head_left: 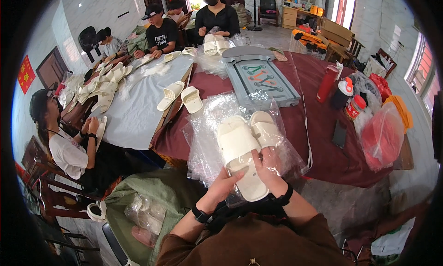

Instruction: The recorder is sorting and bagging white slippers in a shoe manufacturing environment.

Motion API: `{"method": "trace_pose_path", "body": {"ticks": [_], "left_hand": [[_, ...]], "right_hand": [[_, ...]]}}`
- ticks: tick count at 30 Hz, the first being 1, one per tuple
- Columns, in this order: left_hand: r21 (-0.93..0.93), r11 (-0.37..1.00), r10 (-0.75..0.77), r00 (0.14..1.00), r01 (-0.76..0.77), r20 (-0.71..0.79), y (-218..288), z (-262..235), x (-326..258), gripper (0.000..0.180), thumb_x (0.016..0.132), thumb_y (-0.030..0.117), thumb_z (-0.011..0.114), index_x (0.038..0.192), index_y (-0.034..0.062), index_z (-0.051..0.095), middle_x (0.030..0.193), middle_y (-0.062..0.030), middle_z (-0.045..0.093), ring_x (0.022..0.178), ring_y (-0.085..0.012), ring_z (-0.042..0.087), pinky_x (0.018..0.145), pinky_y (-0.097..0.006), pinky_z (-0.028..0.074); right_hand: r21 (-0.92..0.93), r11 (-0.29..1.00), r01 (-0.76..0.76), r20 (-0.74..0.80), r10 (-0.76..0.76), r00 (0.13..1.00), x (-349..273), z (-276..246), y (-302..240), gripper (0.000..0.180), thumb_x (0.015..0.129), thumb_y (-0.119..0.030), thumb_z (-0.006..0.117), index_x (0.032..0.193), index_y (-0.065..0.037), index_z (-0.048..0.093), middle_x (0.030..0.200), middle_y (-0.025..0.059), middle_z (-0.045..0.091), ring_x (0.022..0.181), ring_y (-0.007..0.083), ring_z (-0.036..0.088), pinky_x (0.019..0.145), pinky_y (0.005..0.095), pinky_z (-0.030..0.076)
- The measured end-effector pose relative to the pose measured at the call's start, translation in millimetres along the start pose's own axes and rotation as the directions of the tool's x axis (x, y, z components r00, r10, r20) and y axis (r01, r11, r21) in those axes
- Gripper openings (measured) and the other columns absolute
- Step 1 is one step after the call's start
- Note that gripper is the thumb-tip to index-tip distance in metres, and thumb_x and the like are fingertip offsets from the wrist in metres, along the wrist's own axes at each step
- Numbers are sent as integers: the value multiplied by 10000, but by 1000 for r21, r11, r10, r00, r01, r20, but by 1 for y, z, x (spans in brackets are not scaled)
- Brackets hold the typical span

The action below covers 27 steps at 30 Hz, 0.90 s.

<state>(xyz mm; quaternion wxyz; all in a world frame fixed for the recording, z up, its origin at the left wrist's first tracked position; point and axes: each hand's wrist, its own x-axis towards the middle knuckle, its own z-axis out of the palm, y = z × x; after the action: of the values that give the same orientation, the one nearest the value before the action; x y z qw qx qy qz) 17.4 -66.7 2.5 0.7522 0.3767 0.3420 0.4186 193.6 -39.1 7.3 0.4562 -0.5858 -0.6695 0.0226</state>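
Left hand point(223, 185): fingers clamped on left cream slide slipper point(237, 139)
Right hand point(271, 167): fingers clamped around right cream slide slipper point(266, 132)
Slippers: side by side, over clear plastic bags point(201, 143), near side of maroon-covered desk point(291, 123)

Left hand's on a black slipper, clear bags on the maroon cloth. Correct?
Wrong colour: the head view shows that slipper is cream, not black. The left hand is on it, and clear bags lie on the maroon cloth.

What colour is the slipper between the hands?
The slipper is cream-white, shown best in the head view.
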Motion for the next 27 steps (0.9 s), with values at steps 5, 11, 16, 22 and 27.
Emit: {"method": "trace_pose_path", "body": {"ticks": [5,11,16,22,27], "left_hand": [[153,948,-289,956,278,54,6,3,-23,547,992,71,539,1480,49,293,1318,-137,574,1121,-216,634,929,-331,542],[-156,967,-184,974,204,132,4,-28,-28,538,979,-35,426,1485,17,251,1367,-239,516,1188,-373,598,956,-407,540],[-209,966,-160,987,150,-33,7,-40,-18,618,875,-124,420,1473,-43,288,1351,-284,512,1177,-397,597,959,-424,554],[-259,962,-119,984,80,-136,18,-55,-16,585,873,-106,431,1448,-48,341,1274,-244,584,1054,-333,669,871,-366,592],[-61,988,-143,988,140,-58,30,-42,-31,575,880,-89,426,1444,-3,357,1170,-200,652,938,-272,704,770,-312,606]], "right_hand": [[-52,998,20,-33,-22,999,25,20,6,279,937,-251,624,801,-9,595,850,200,606,815,397,592,688,493,462],[-118,992,-43,-55,37,998,46,60,8,314,951,-305,599,887,2,613,917,218,608,895,398,582,757,496,456],[-38,995,-93,246,99,964,30,73,12,513,964,-383,557,1204,69,530,1182,320,542,1132,464,506,955,511,421],[215,971,99,423,-184,887,-11,0,-23,645,936,-387,595,1431,-16,413,1407,295,424,1326,484,362,1107,556,286],[-133,964,229,407,-158,900,-25,-5,12,628,867,-308,690,1430,-143,464,1452,186,432,1369,423,350,1087,534,342]]}}
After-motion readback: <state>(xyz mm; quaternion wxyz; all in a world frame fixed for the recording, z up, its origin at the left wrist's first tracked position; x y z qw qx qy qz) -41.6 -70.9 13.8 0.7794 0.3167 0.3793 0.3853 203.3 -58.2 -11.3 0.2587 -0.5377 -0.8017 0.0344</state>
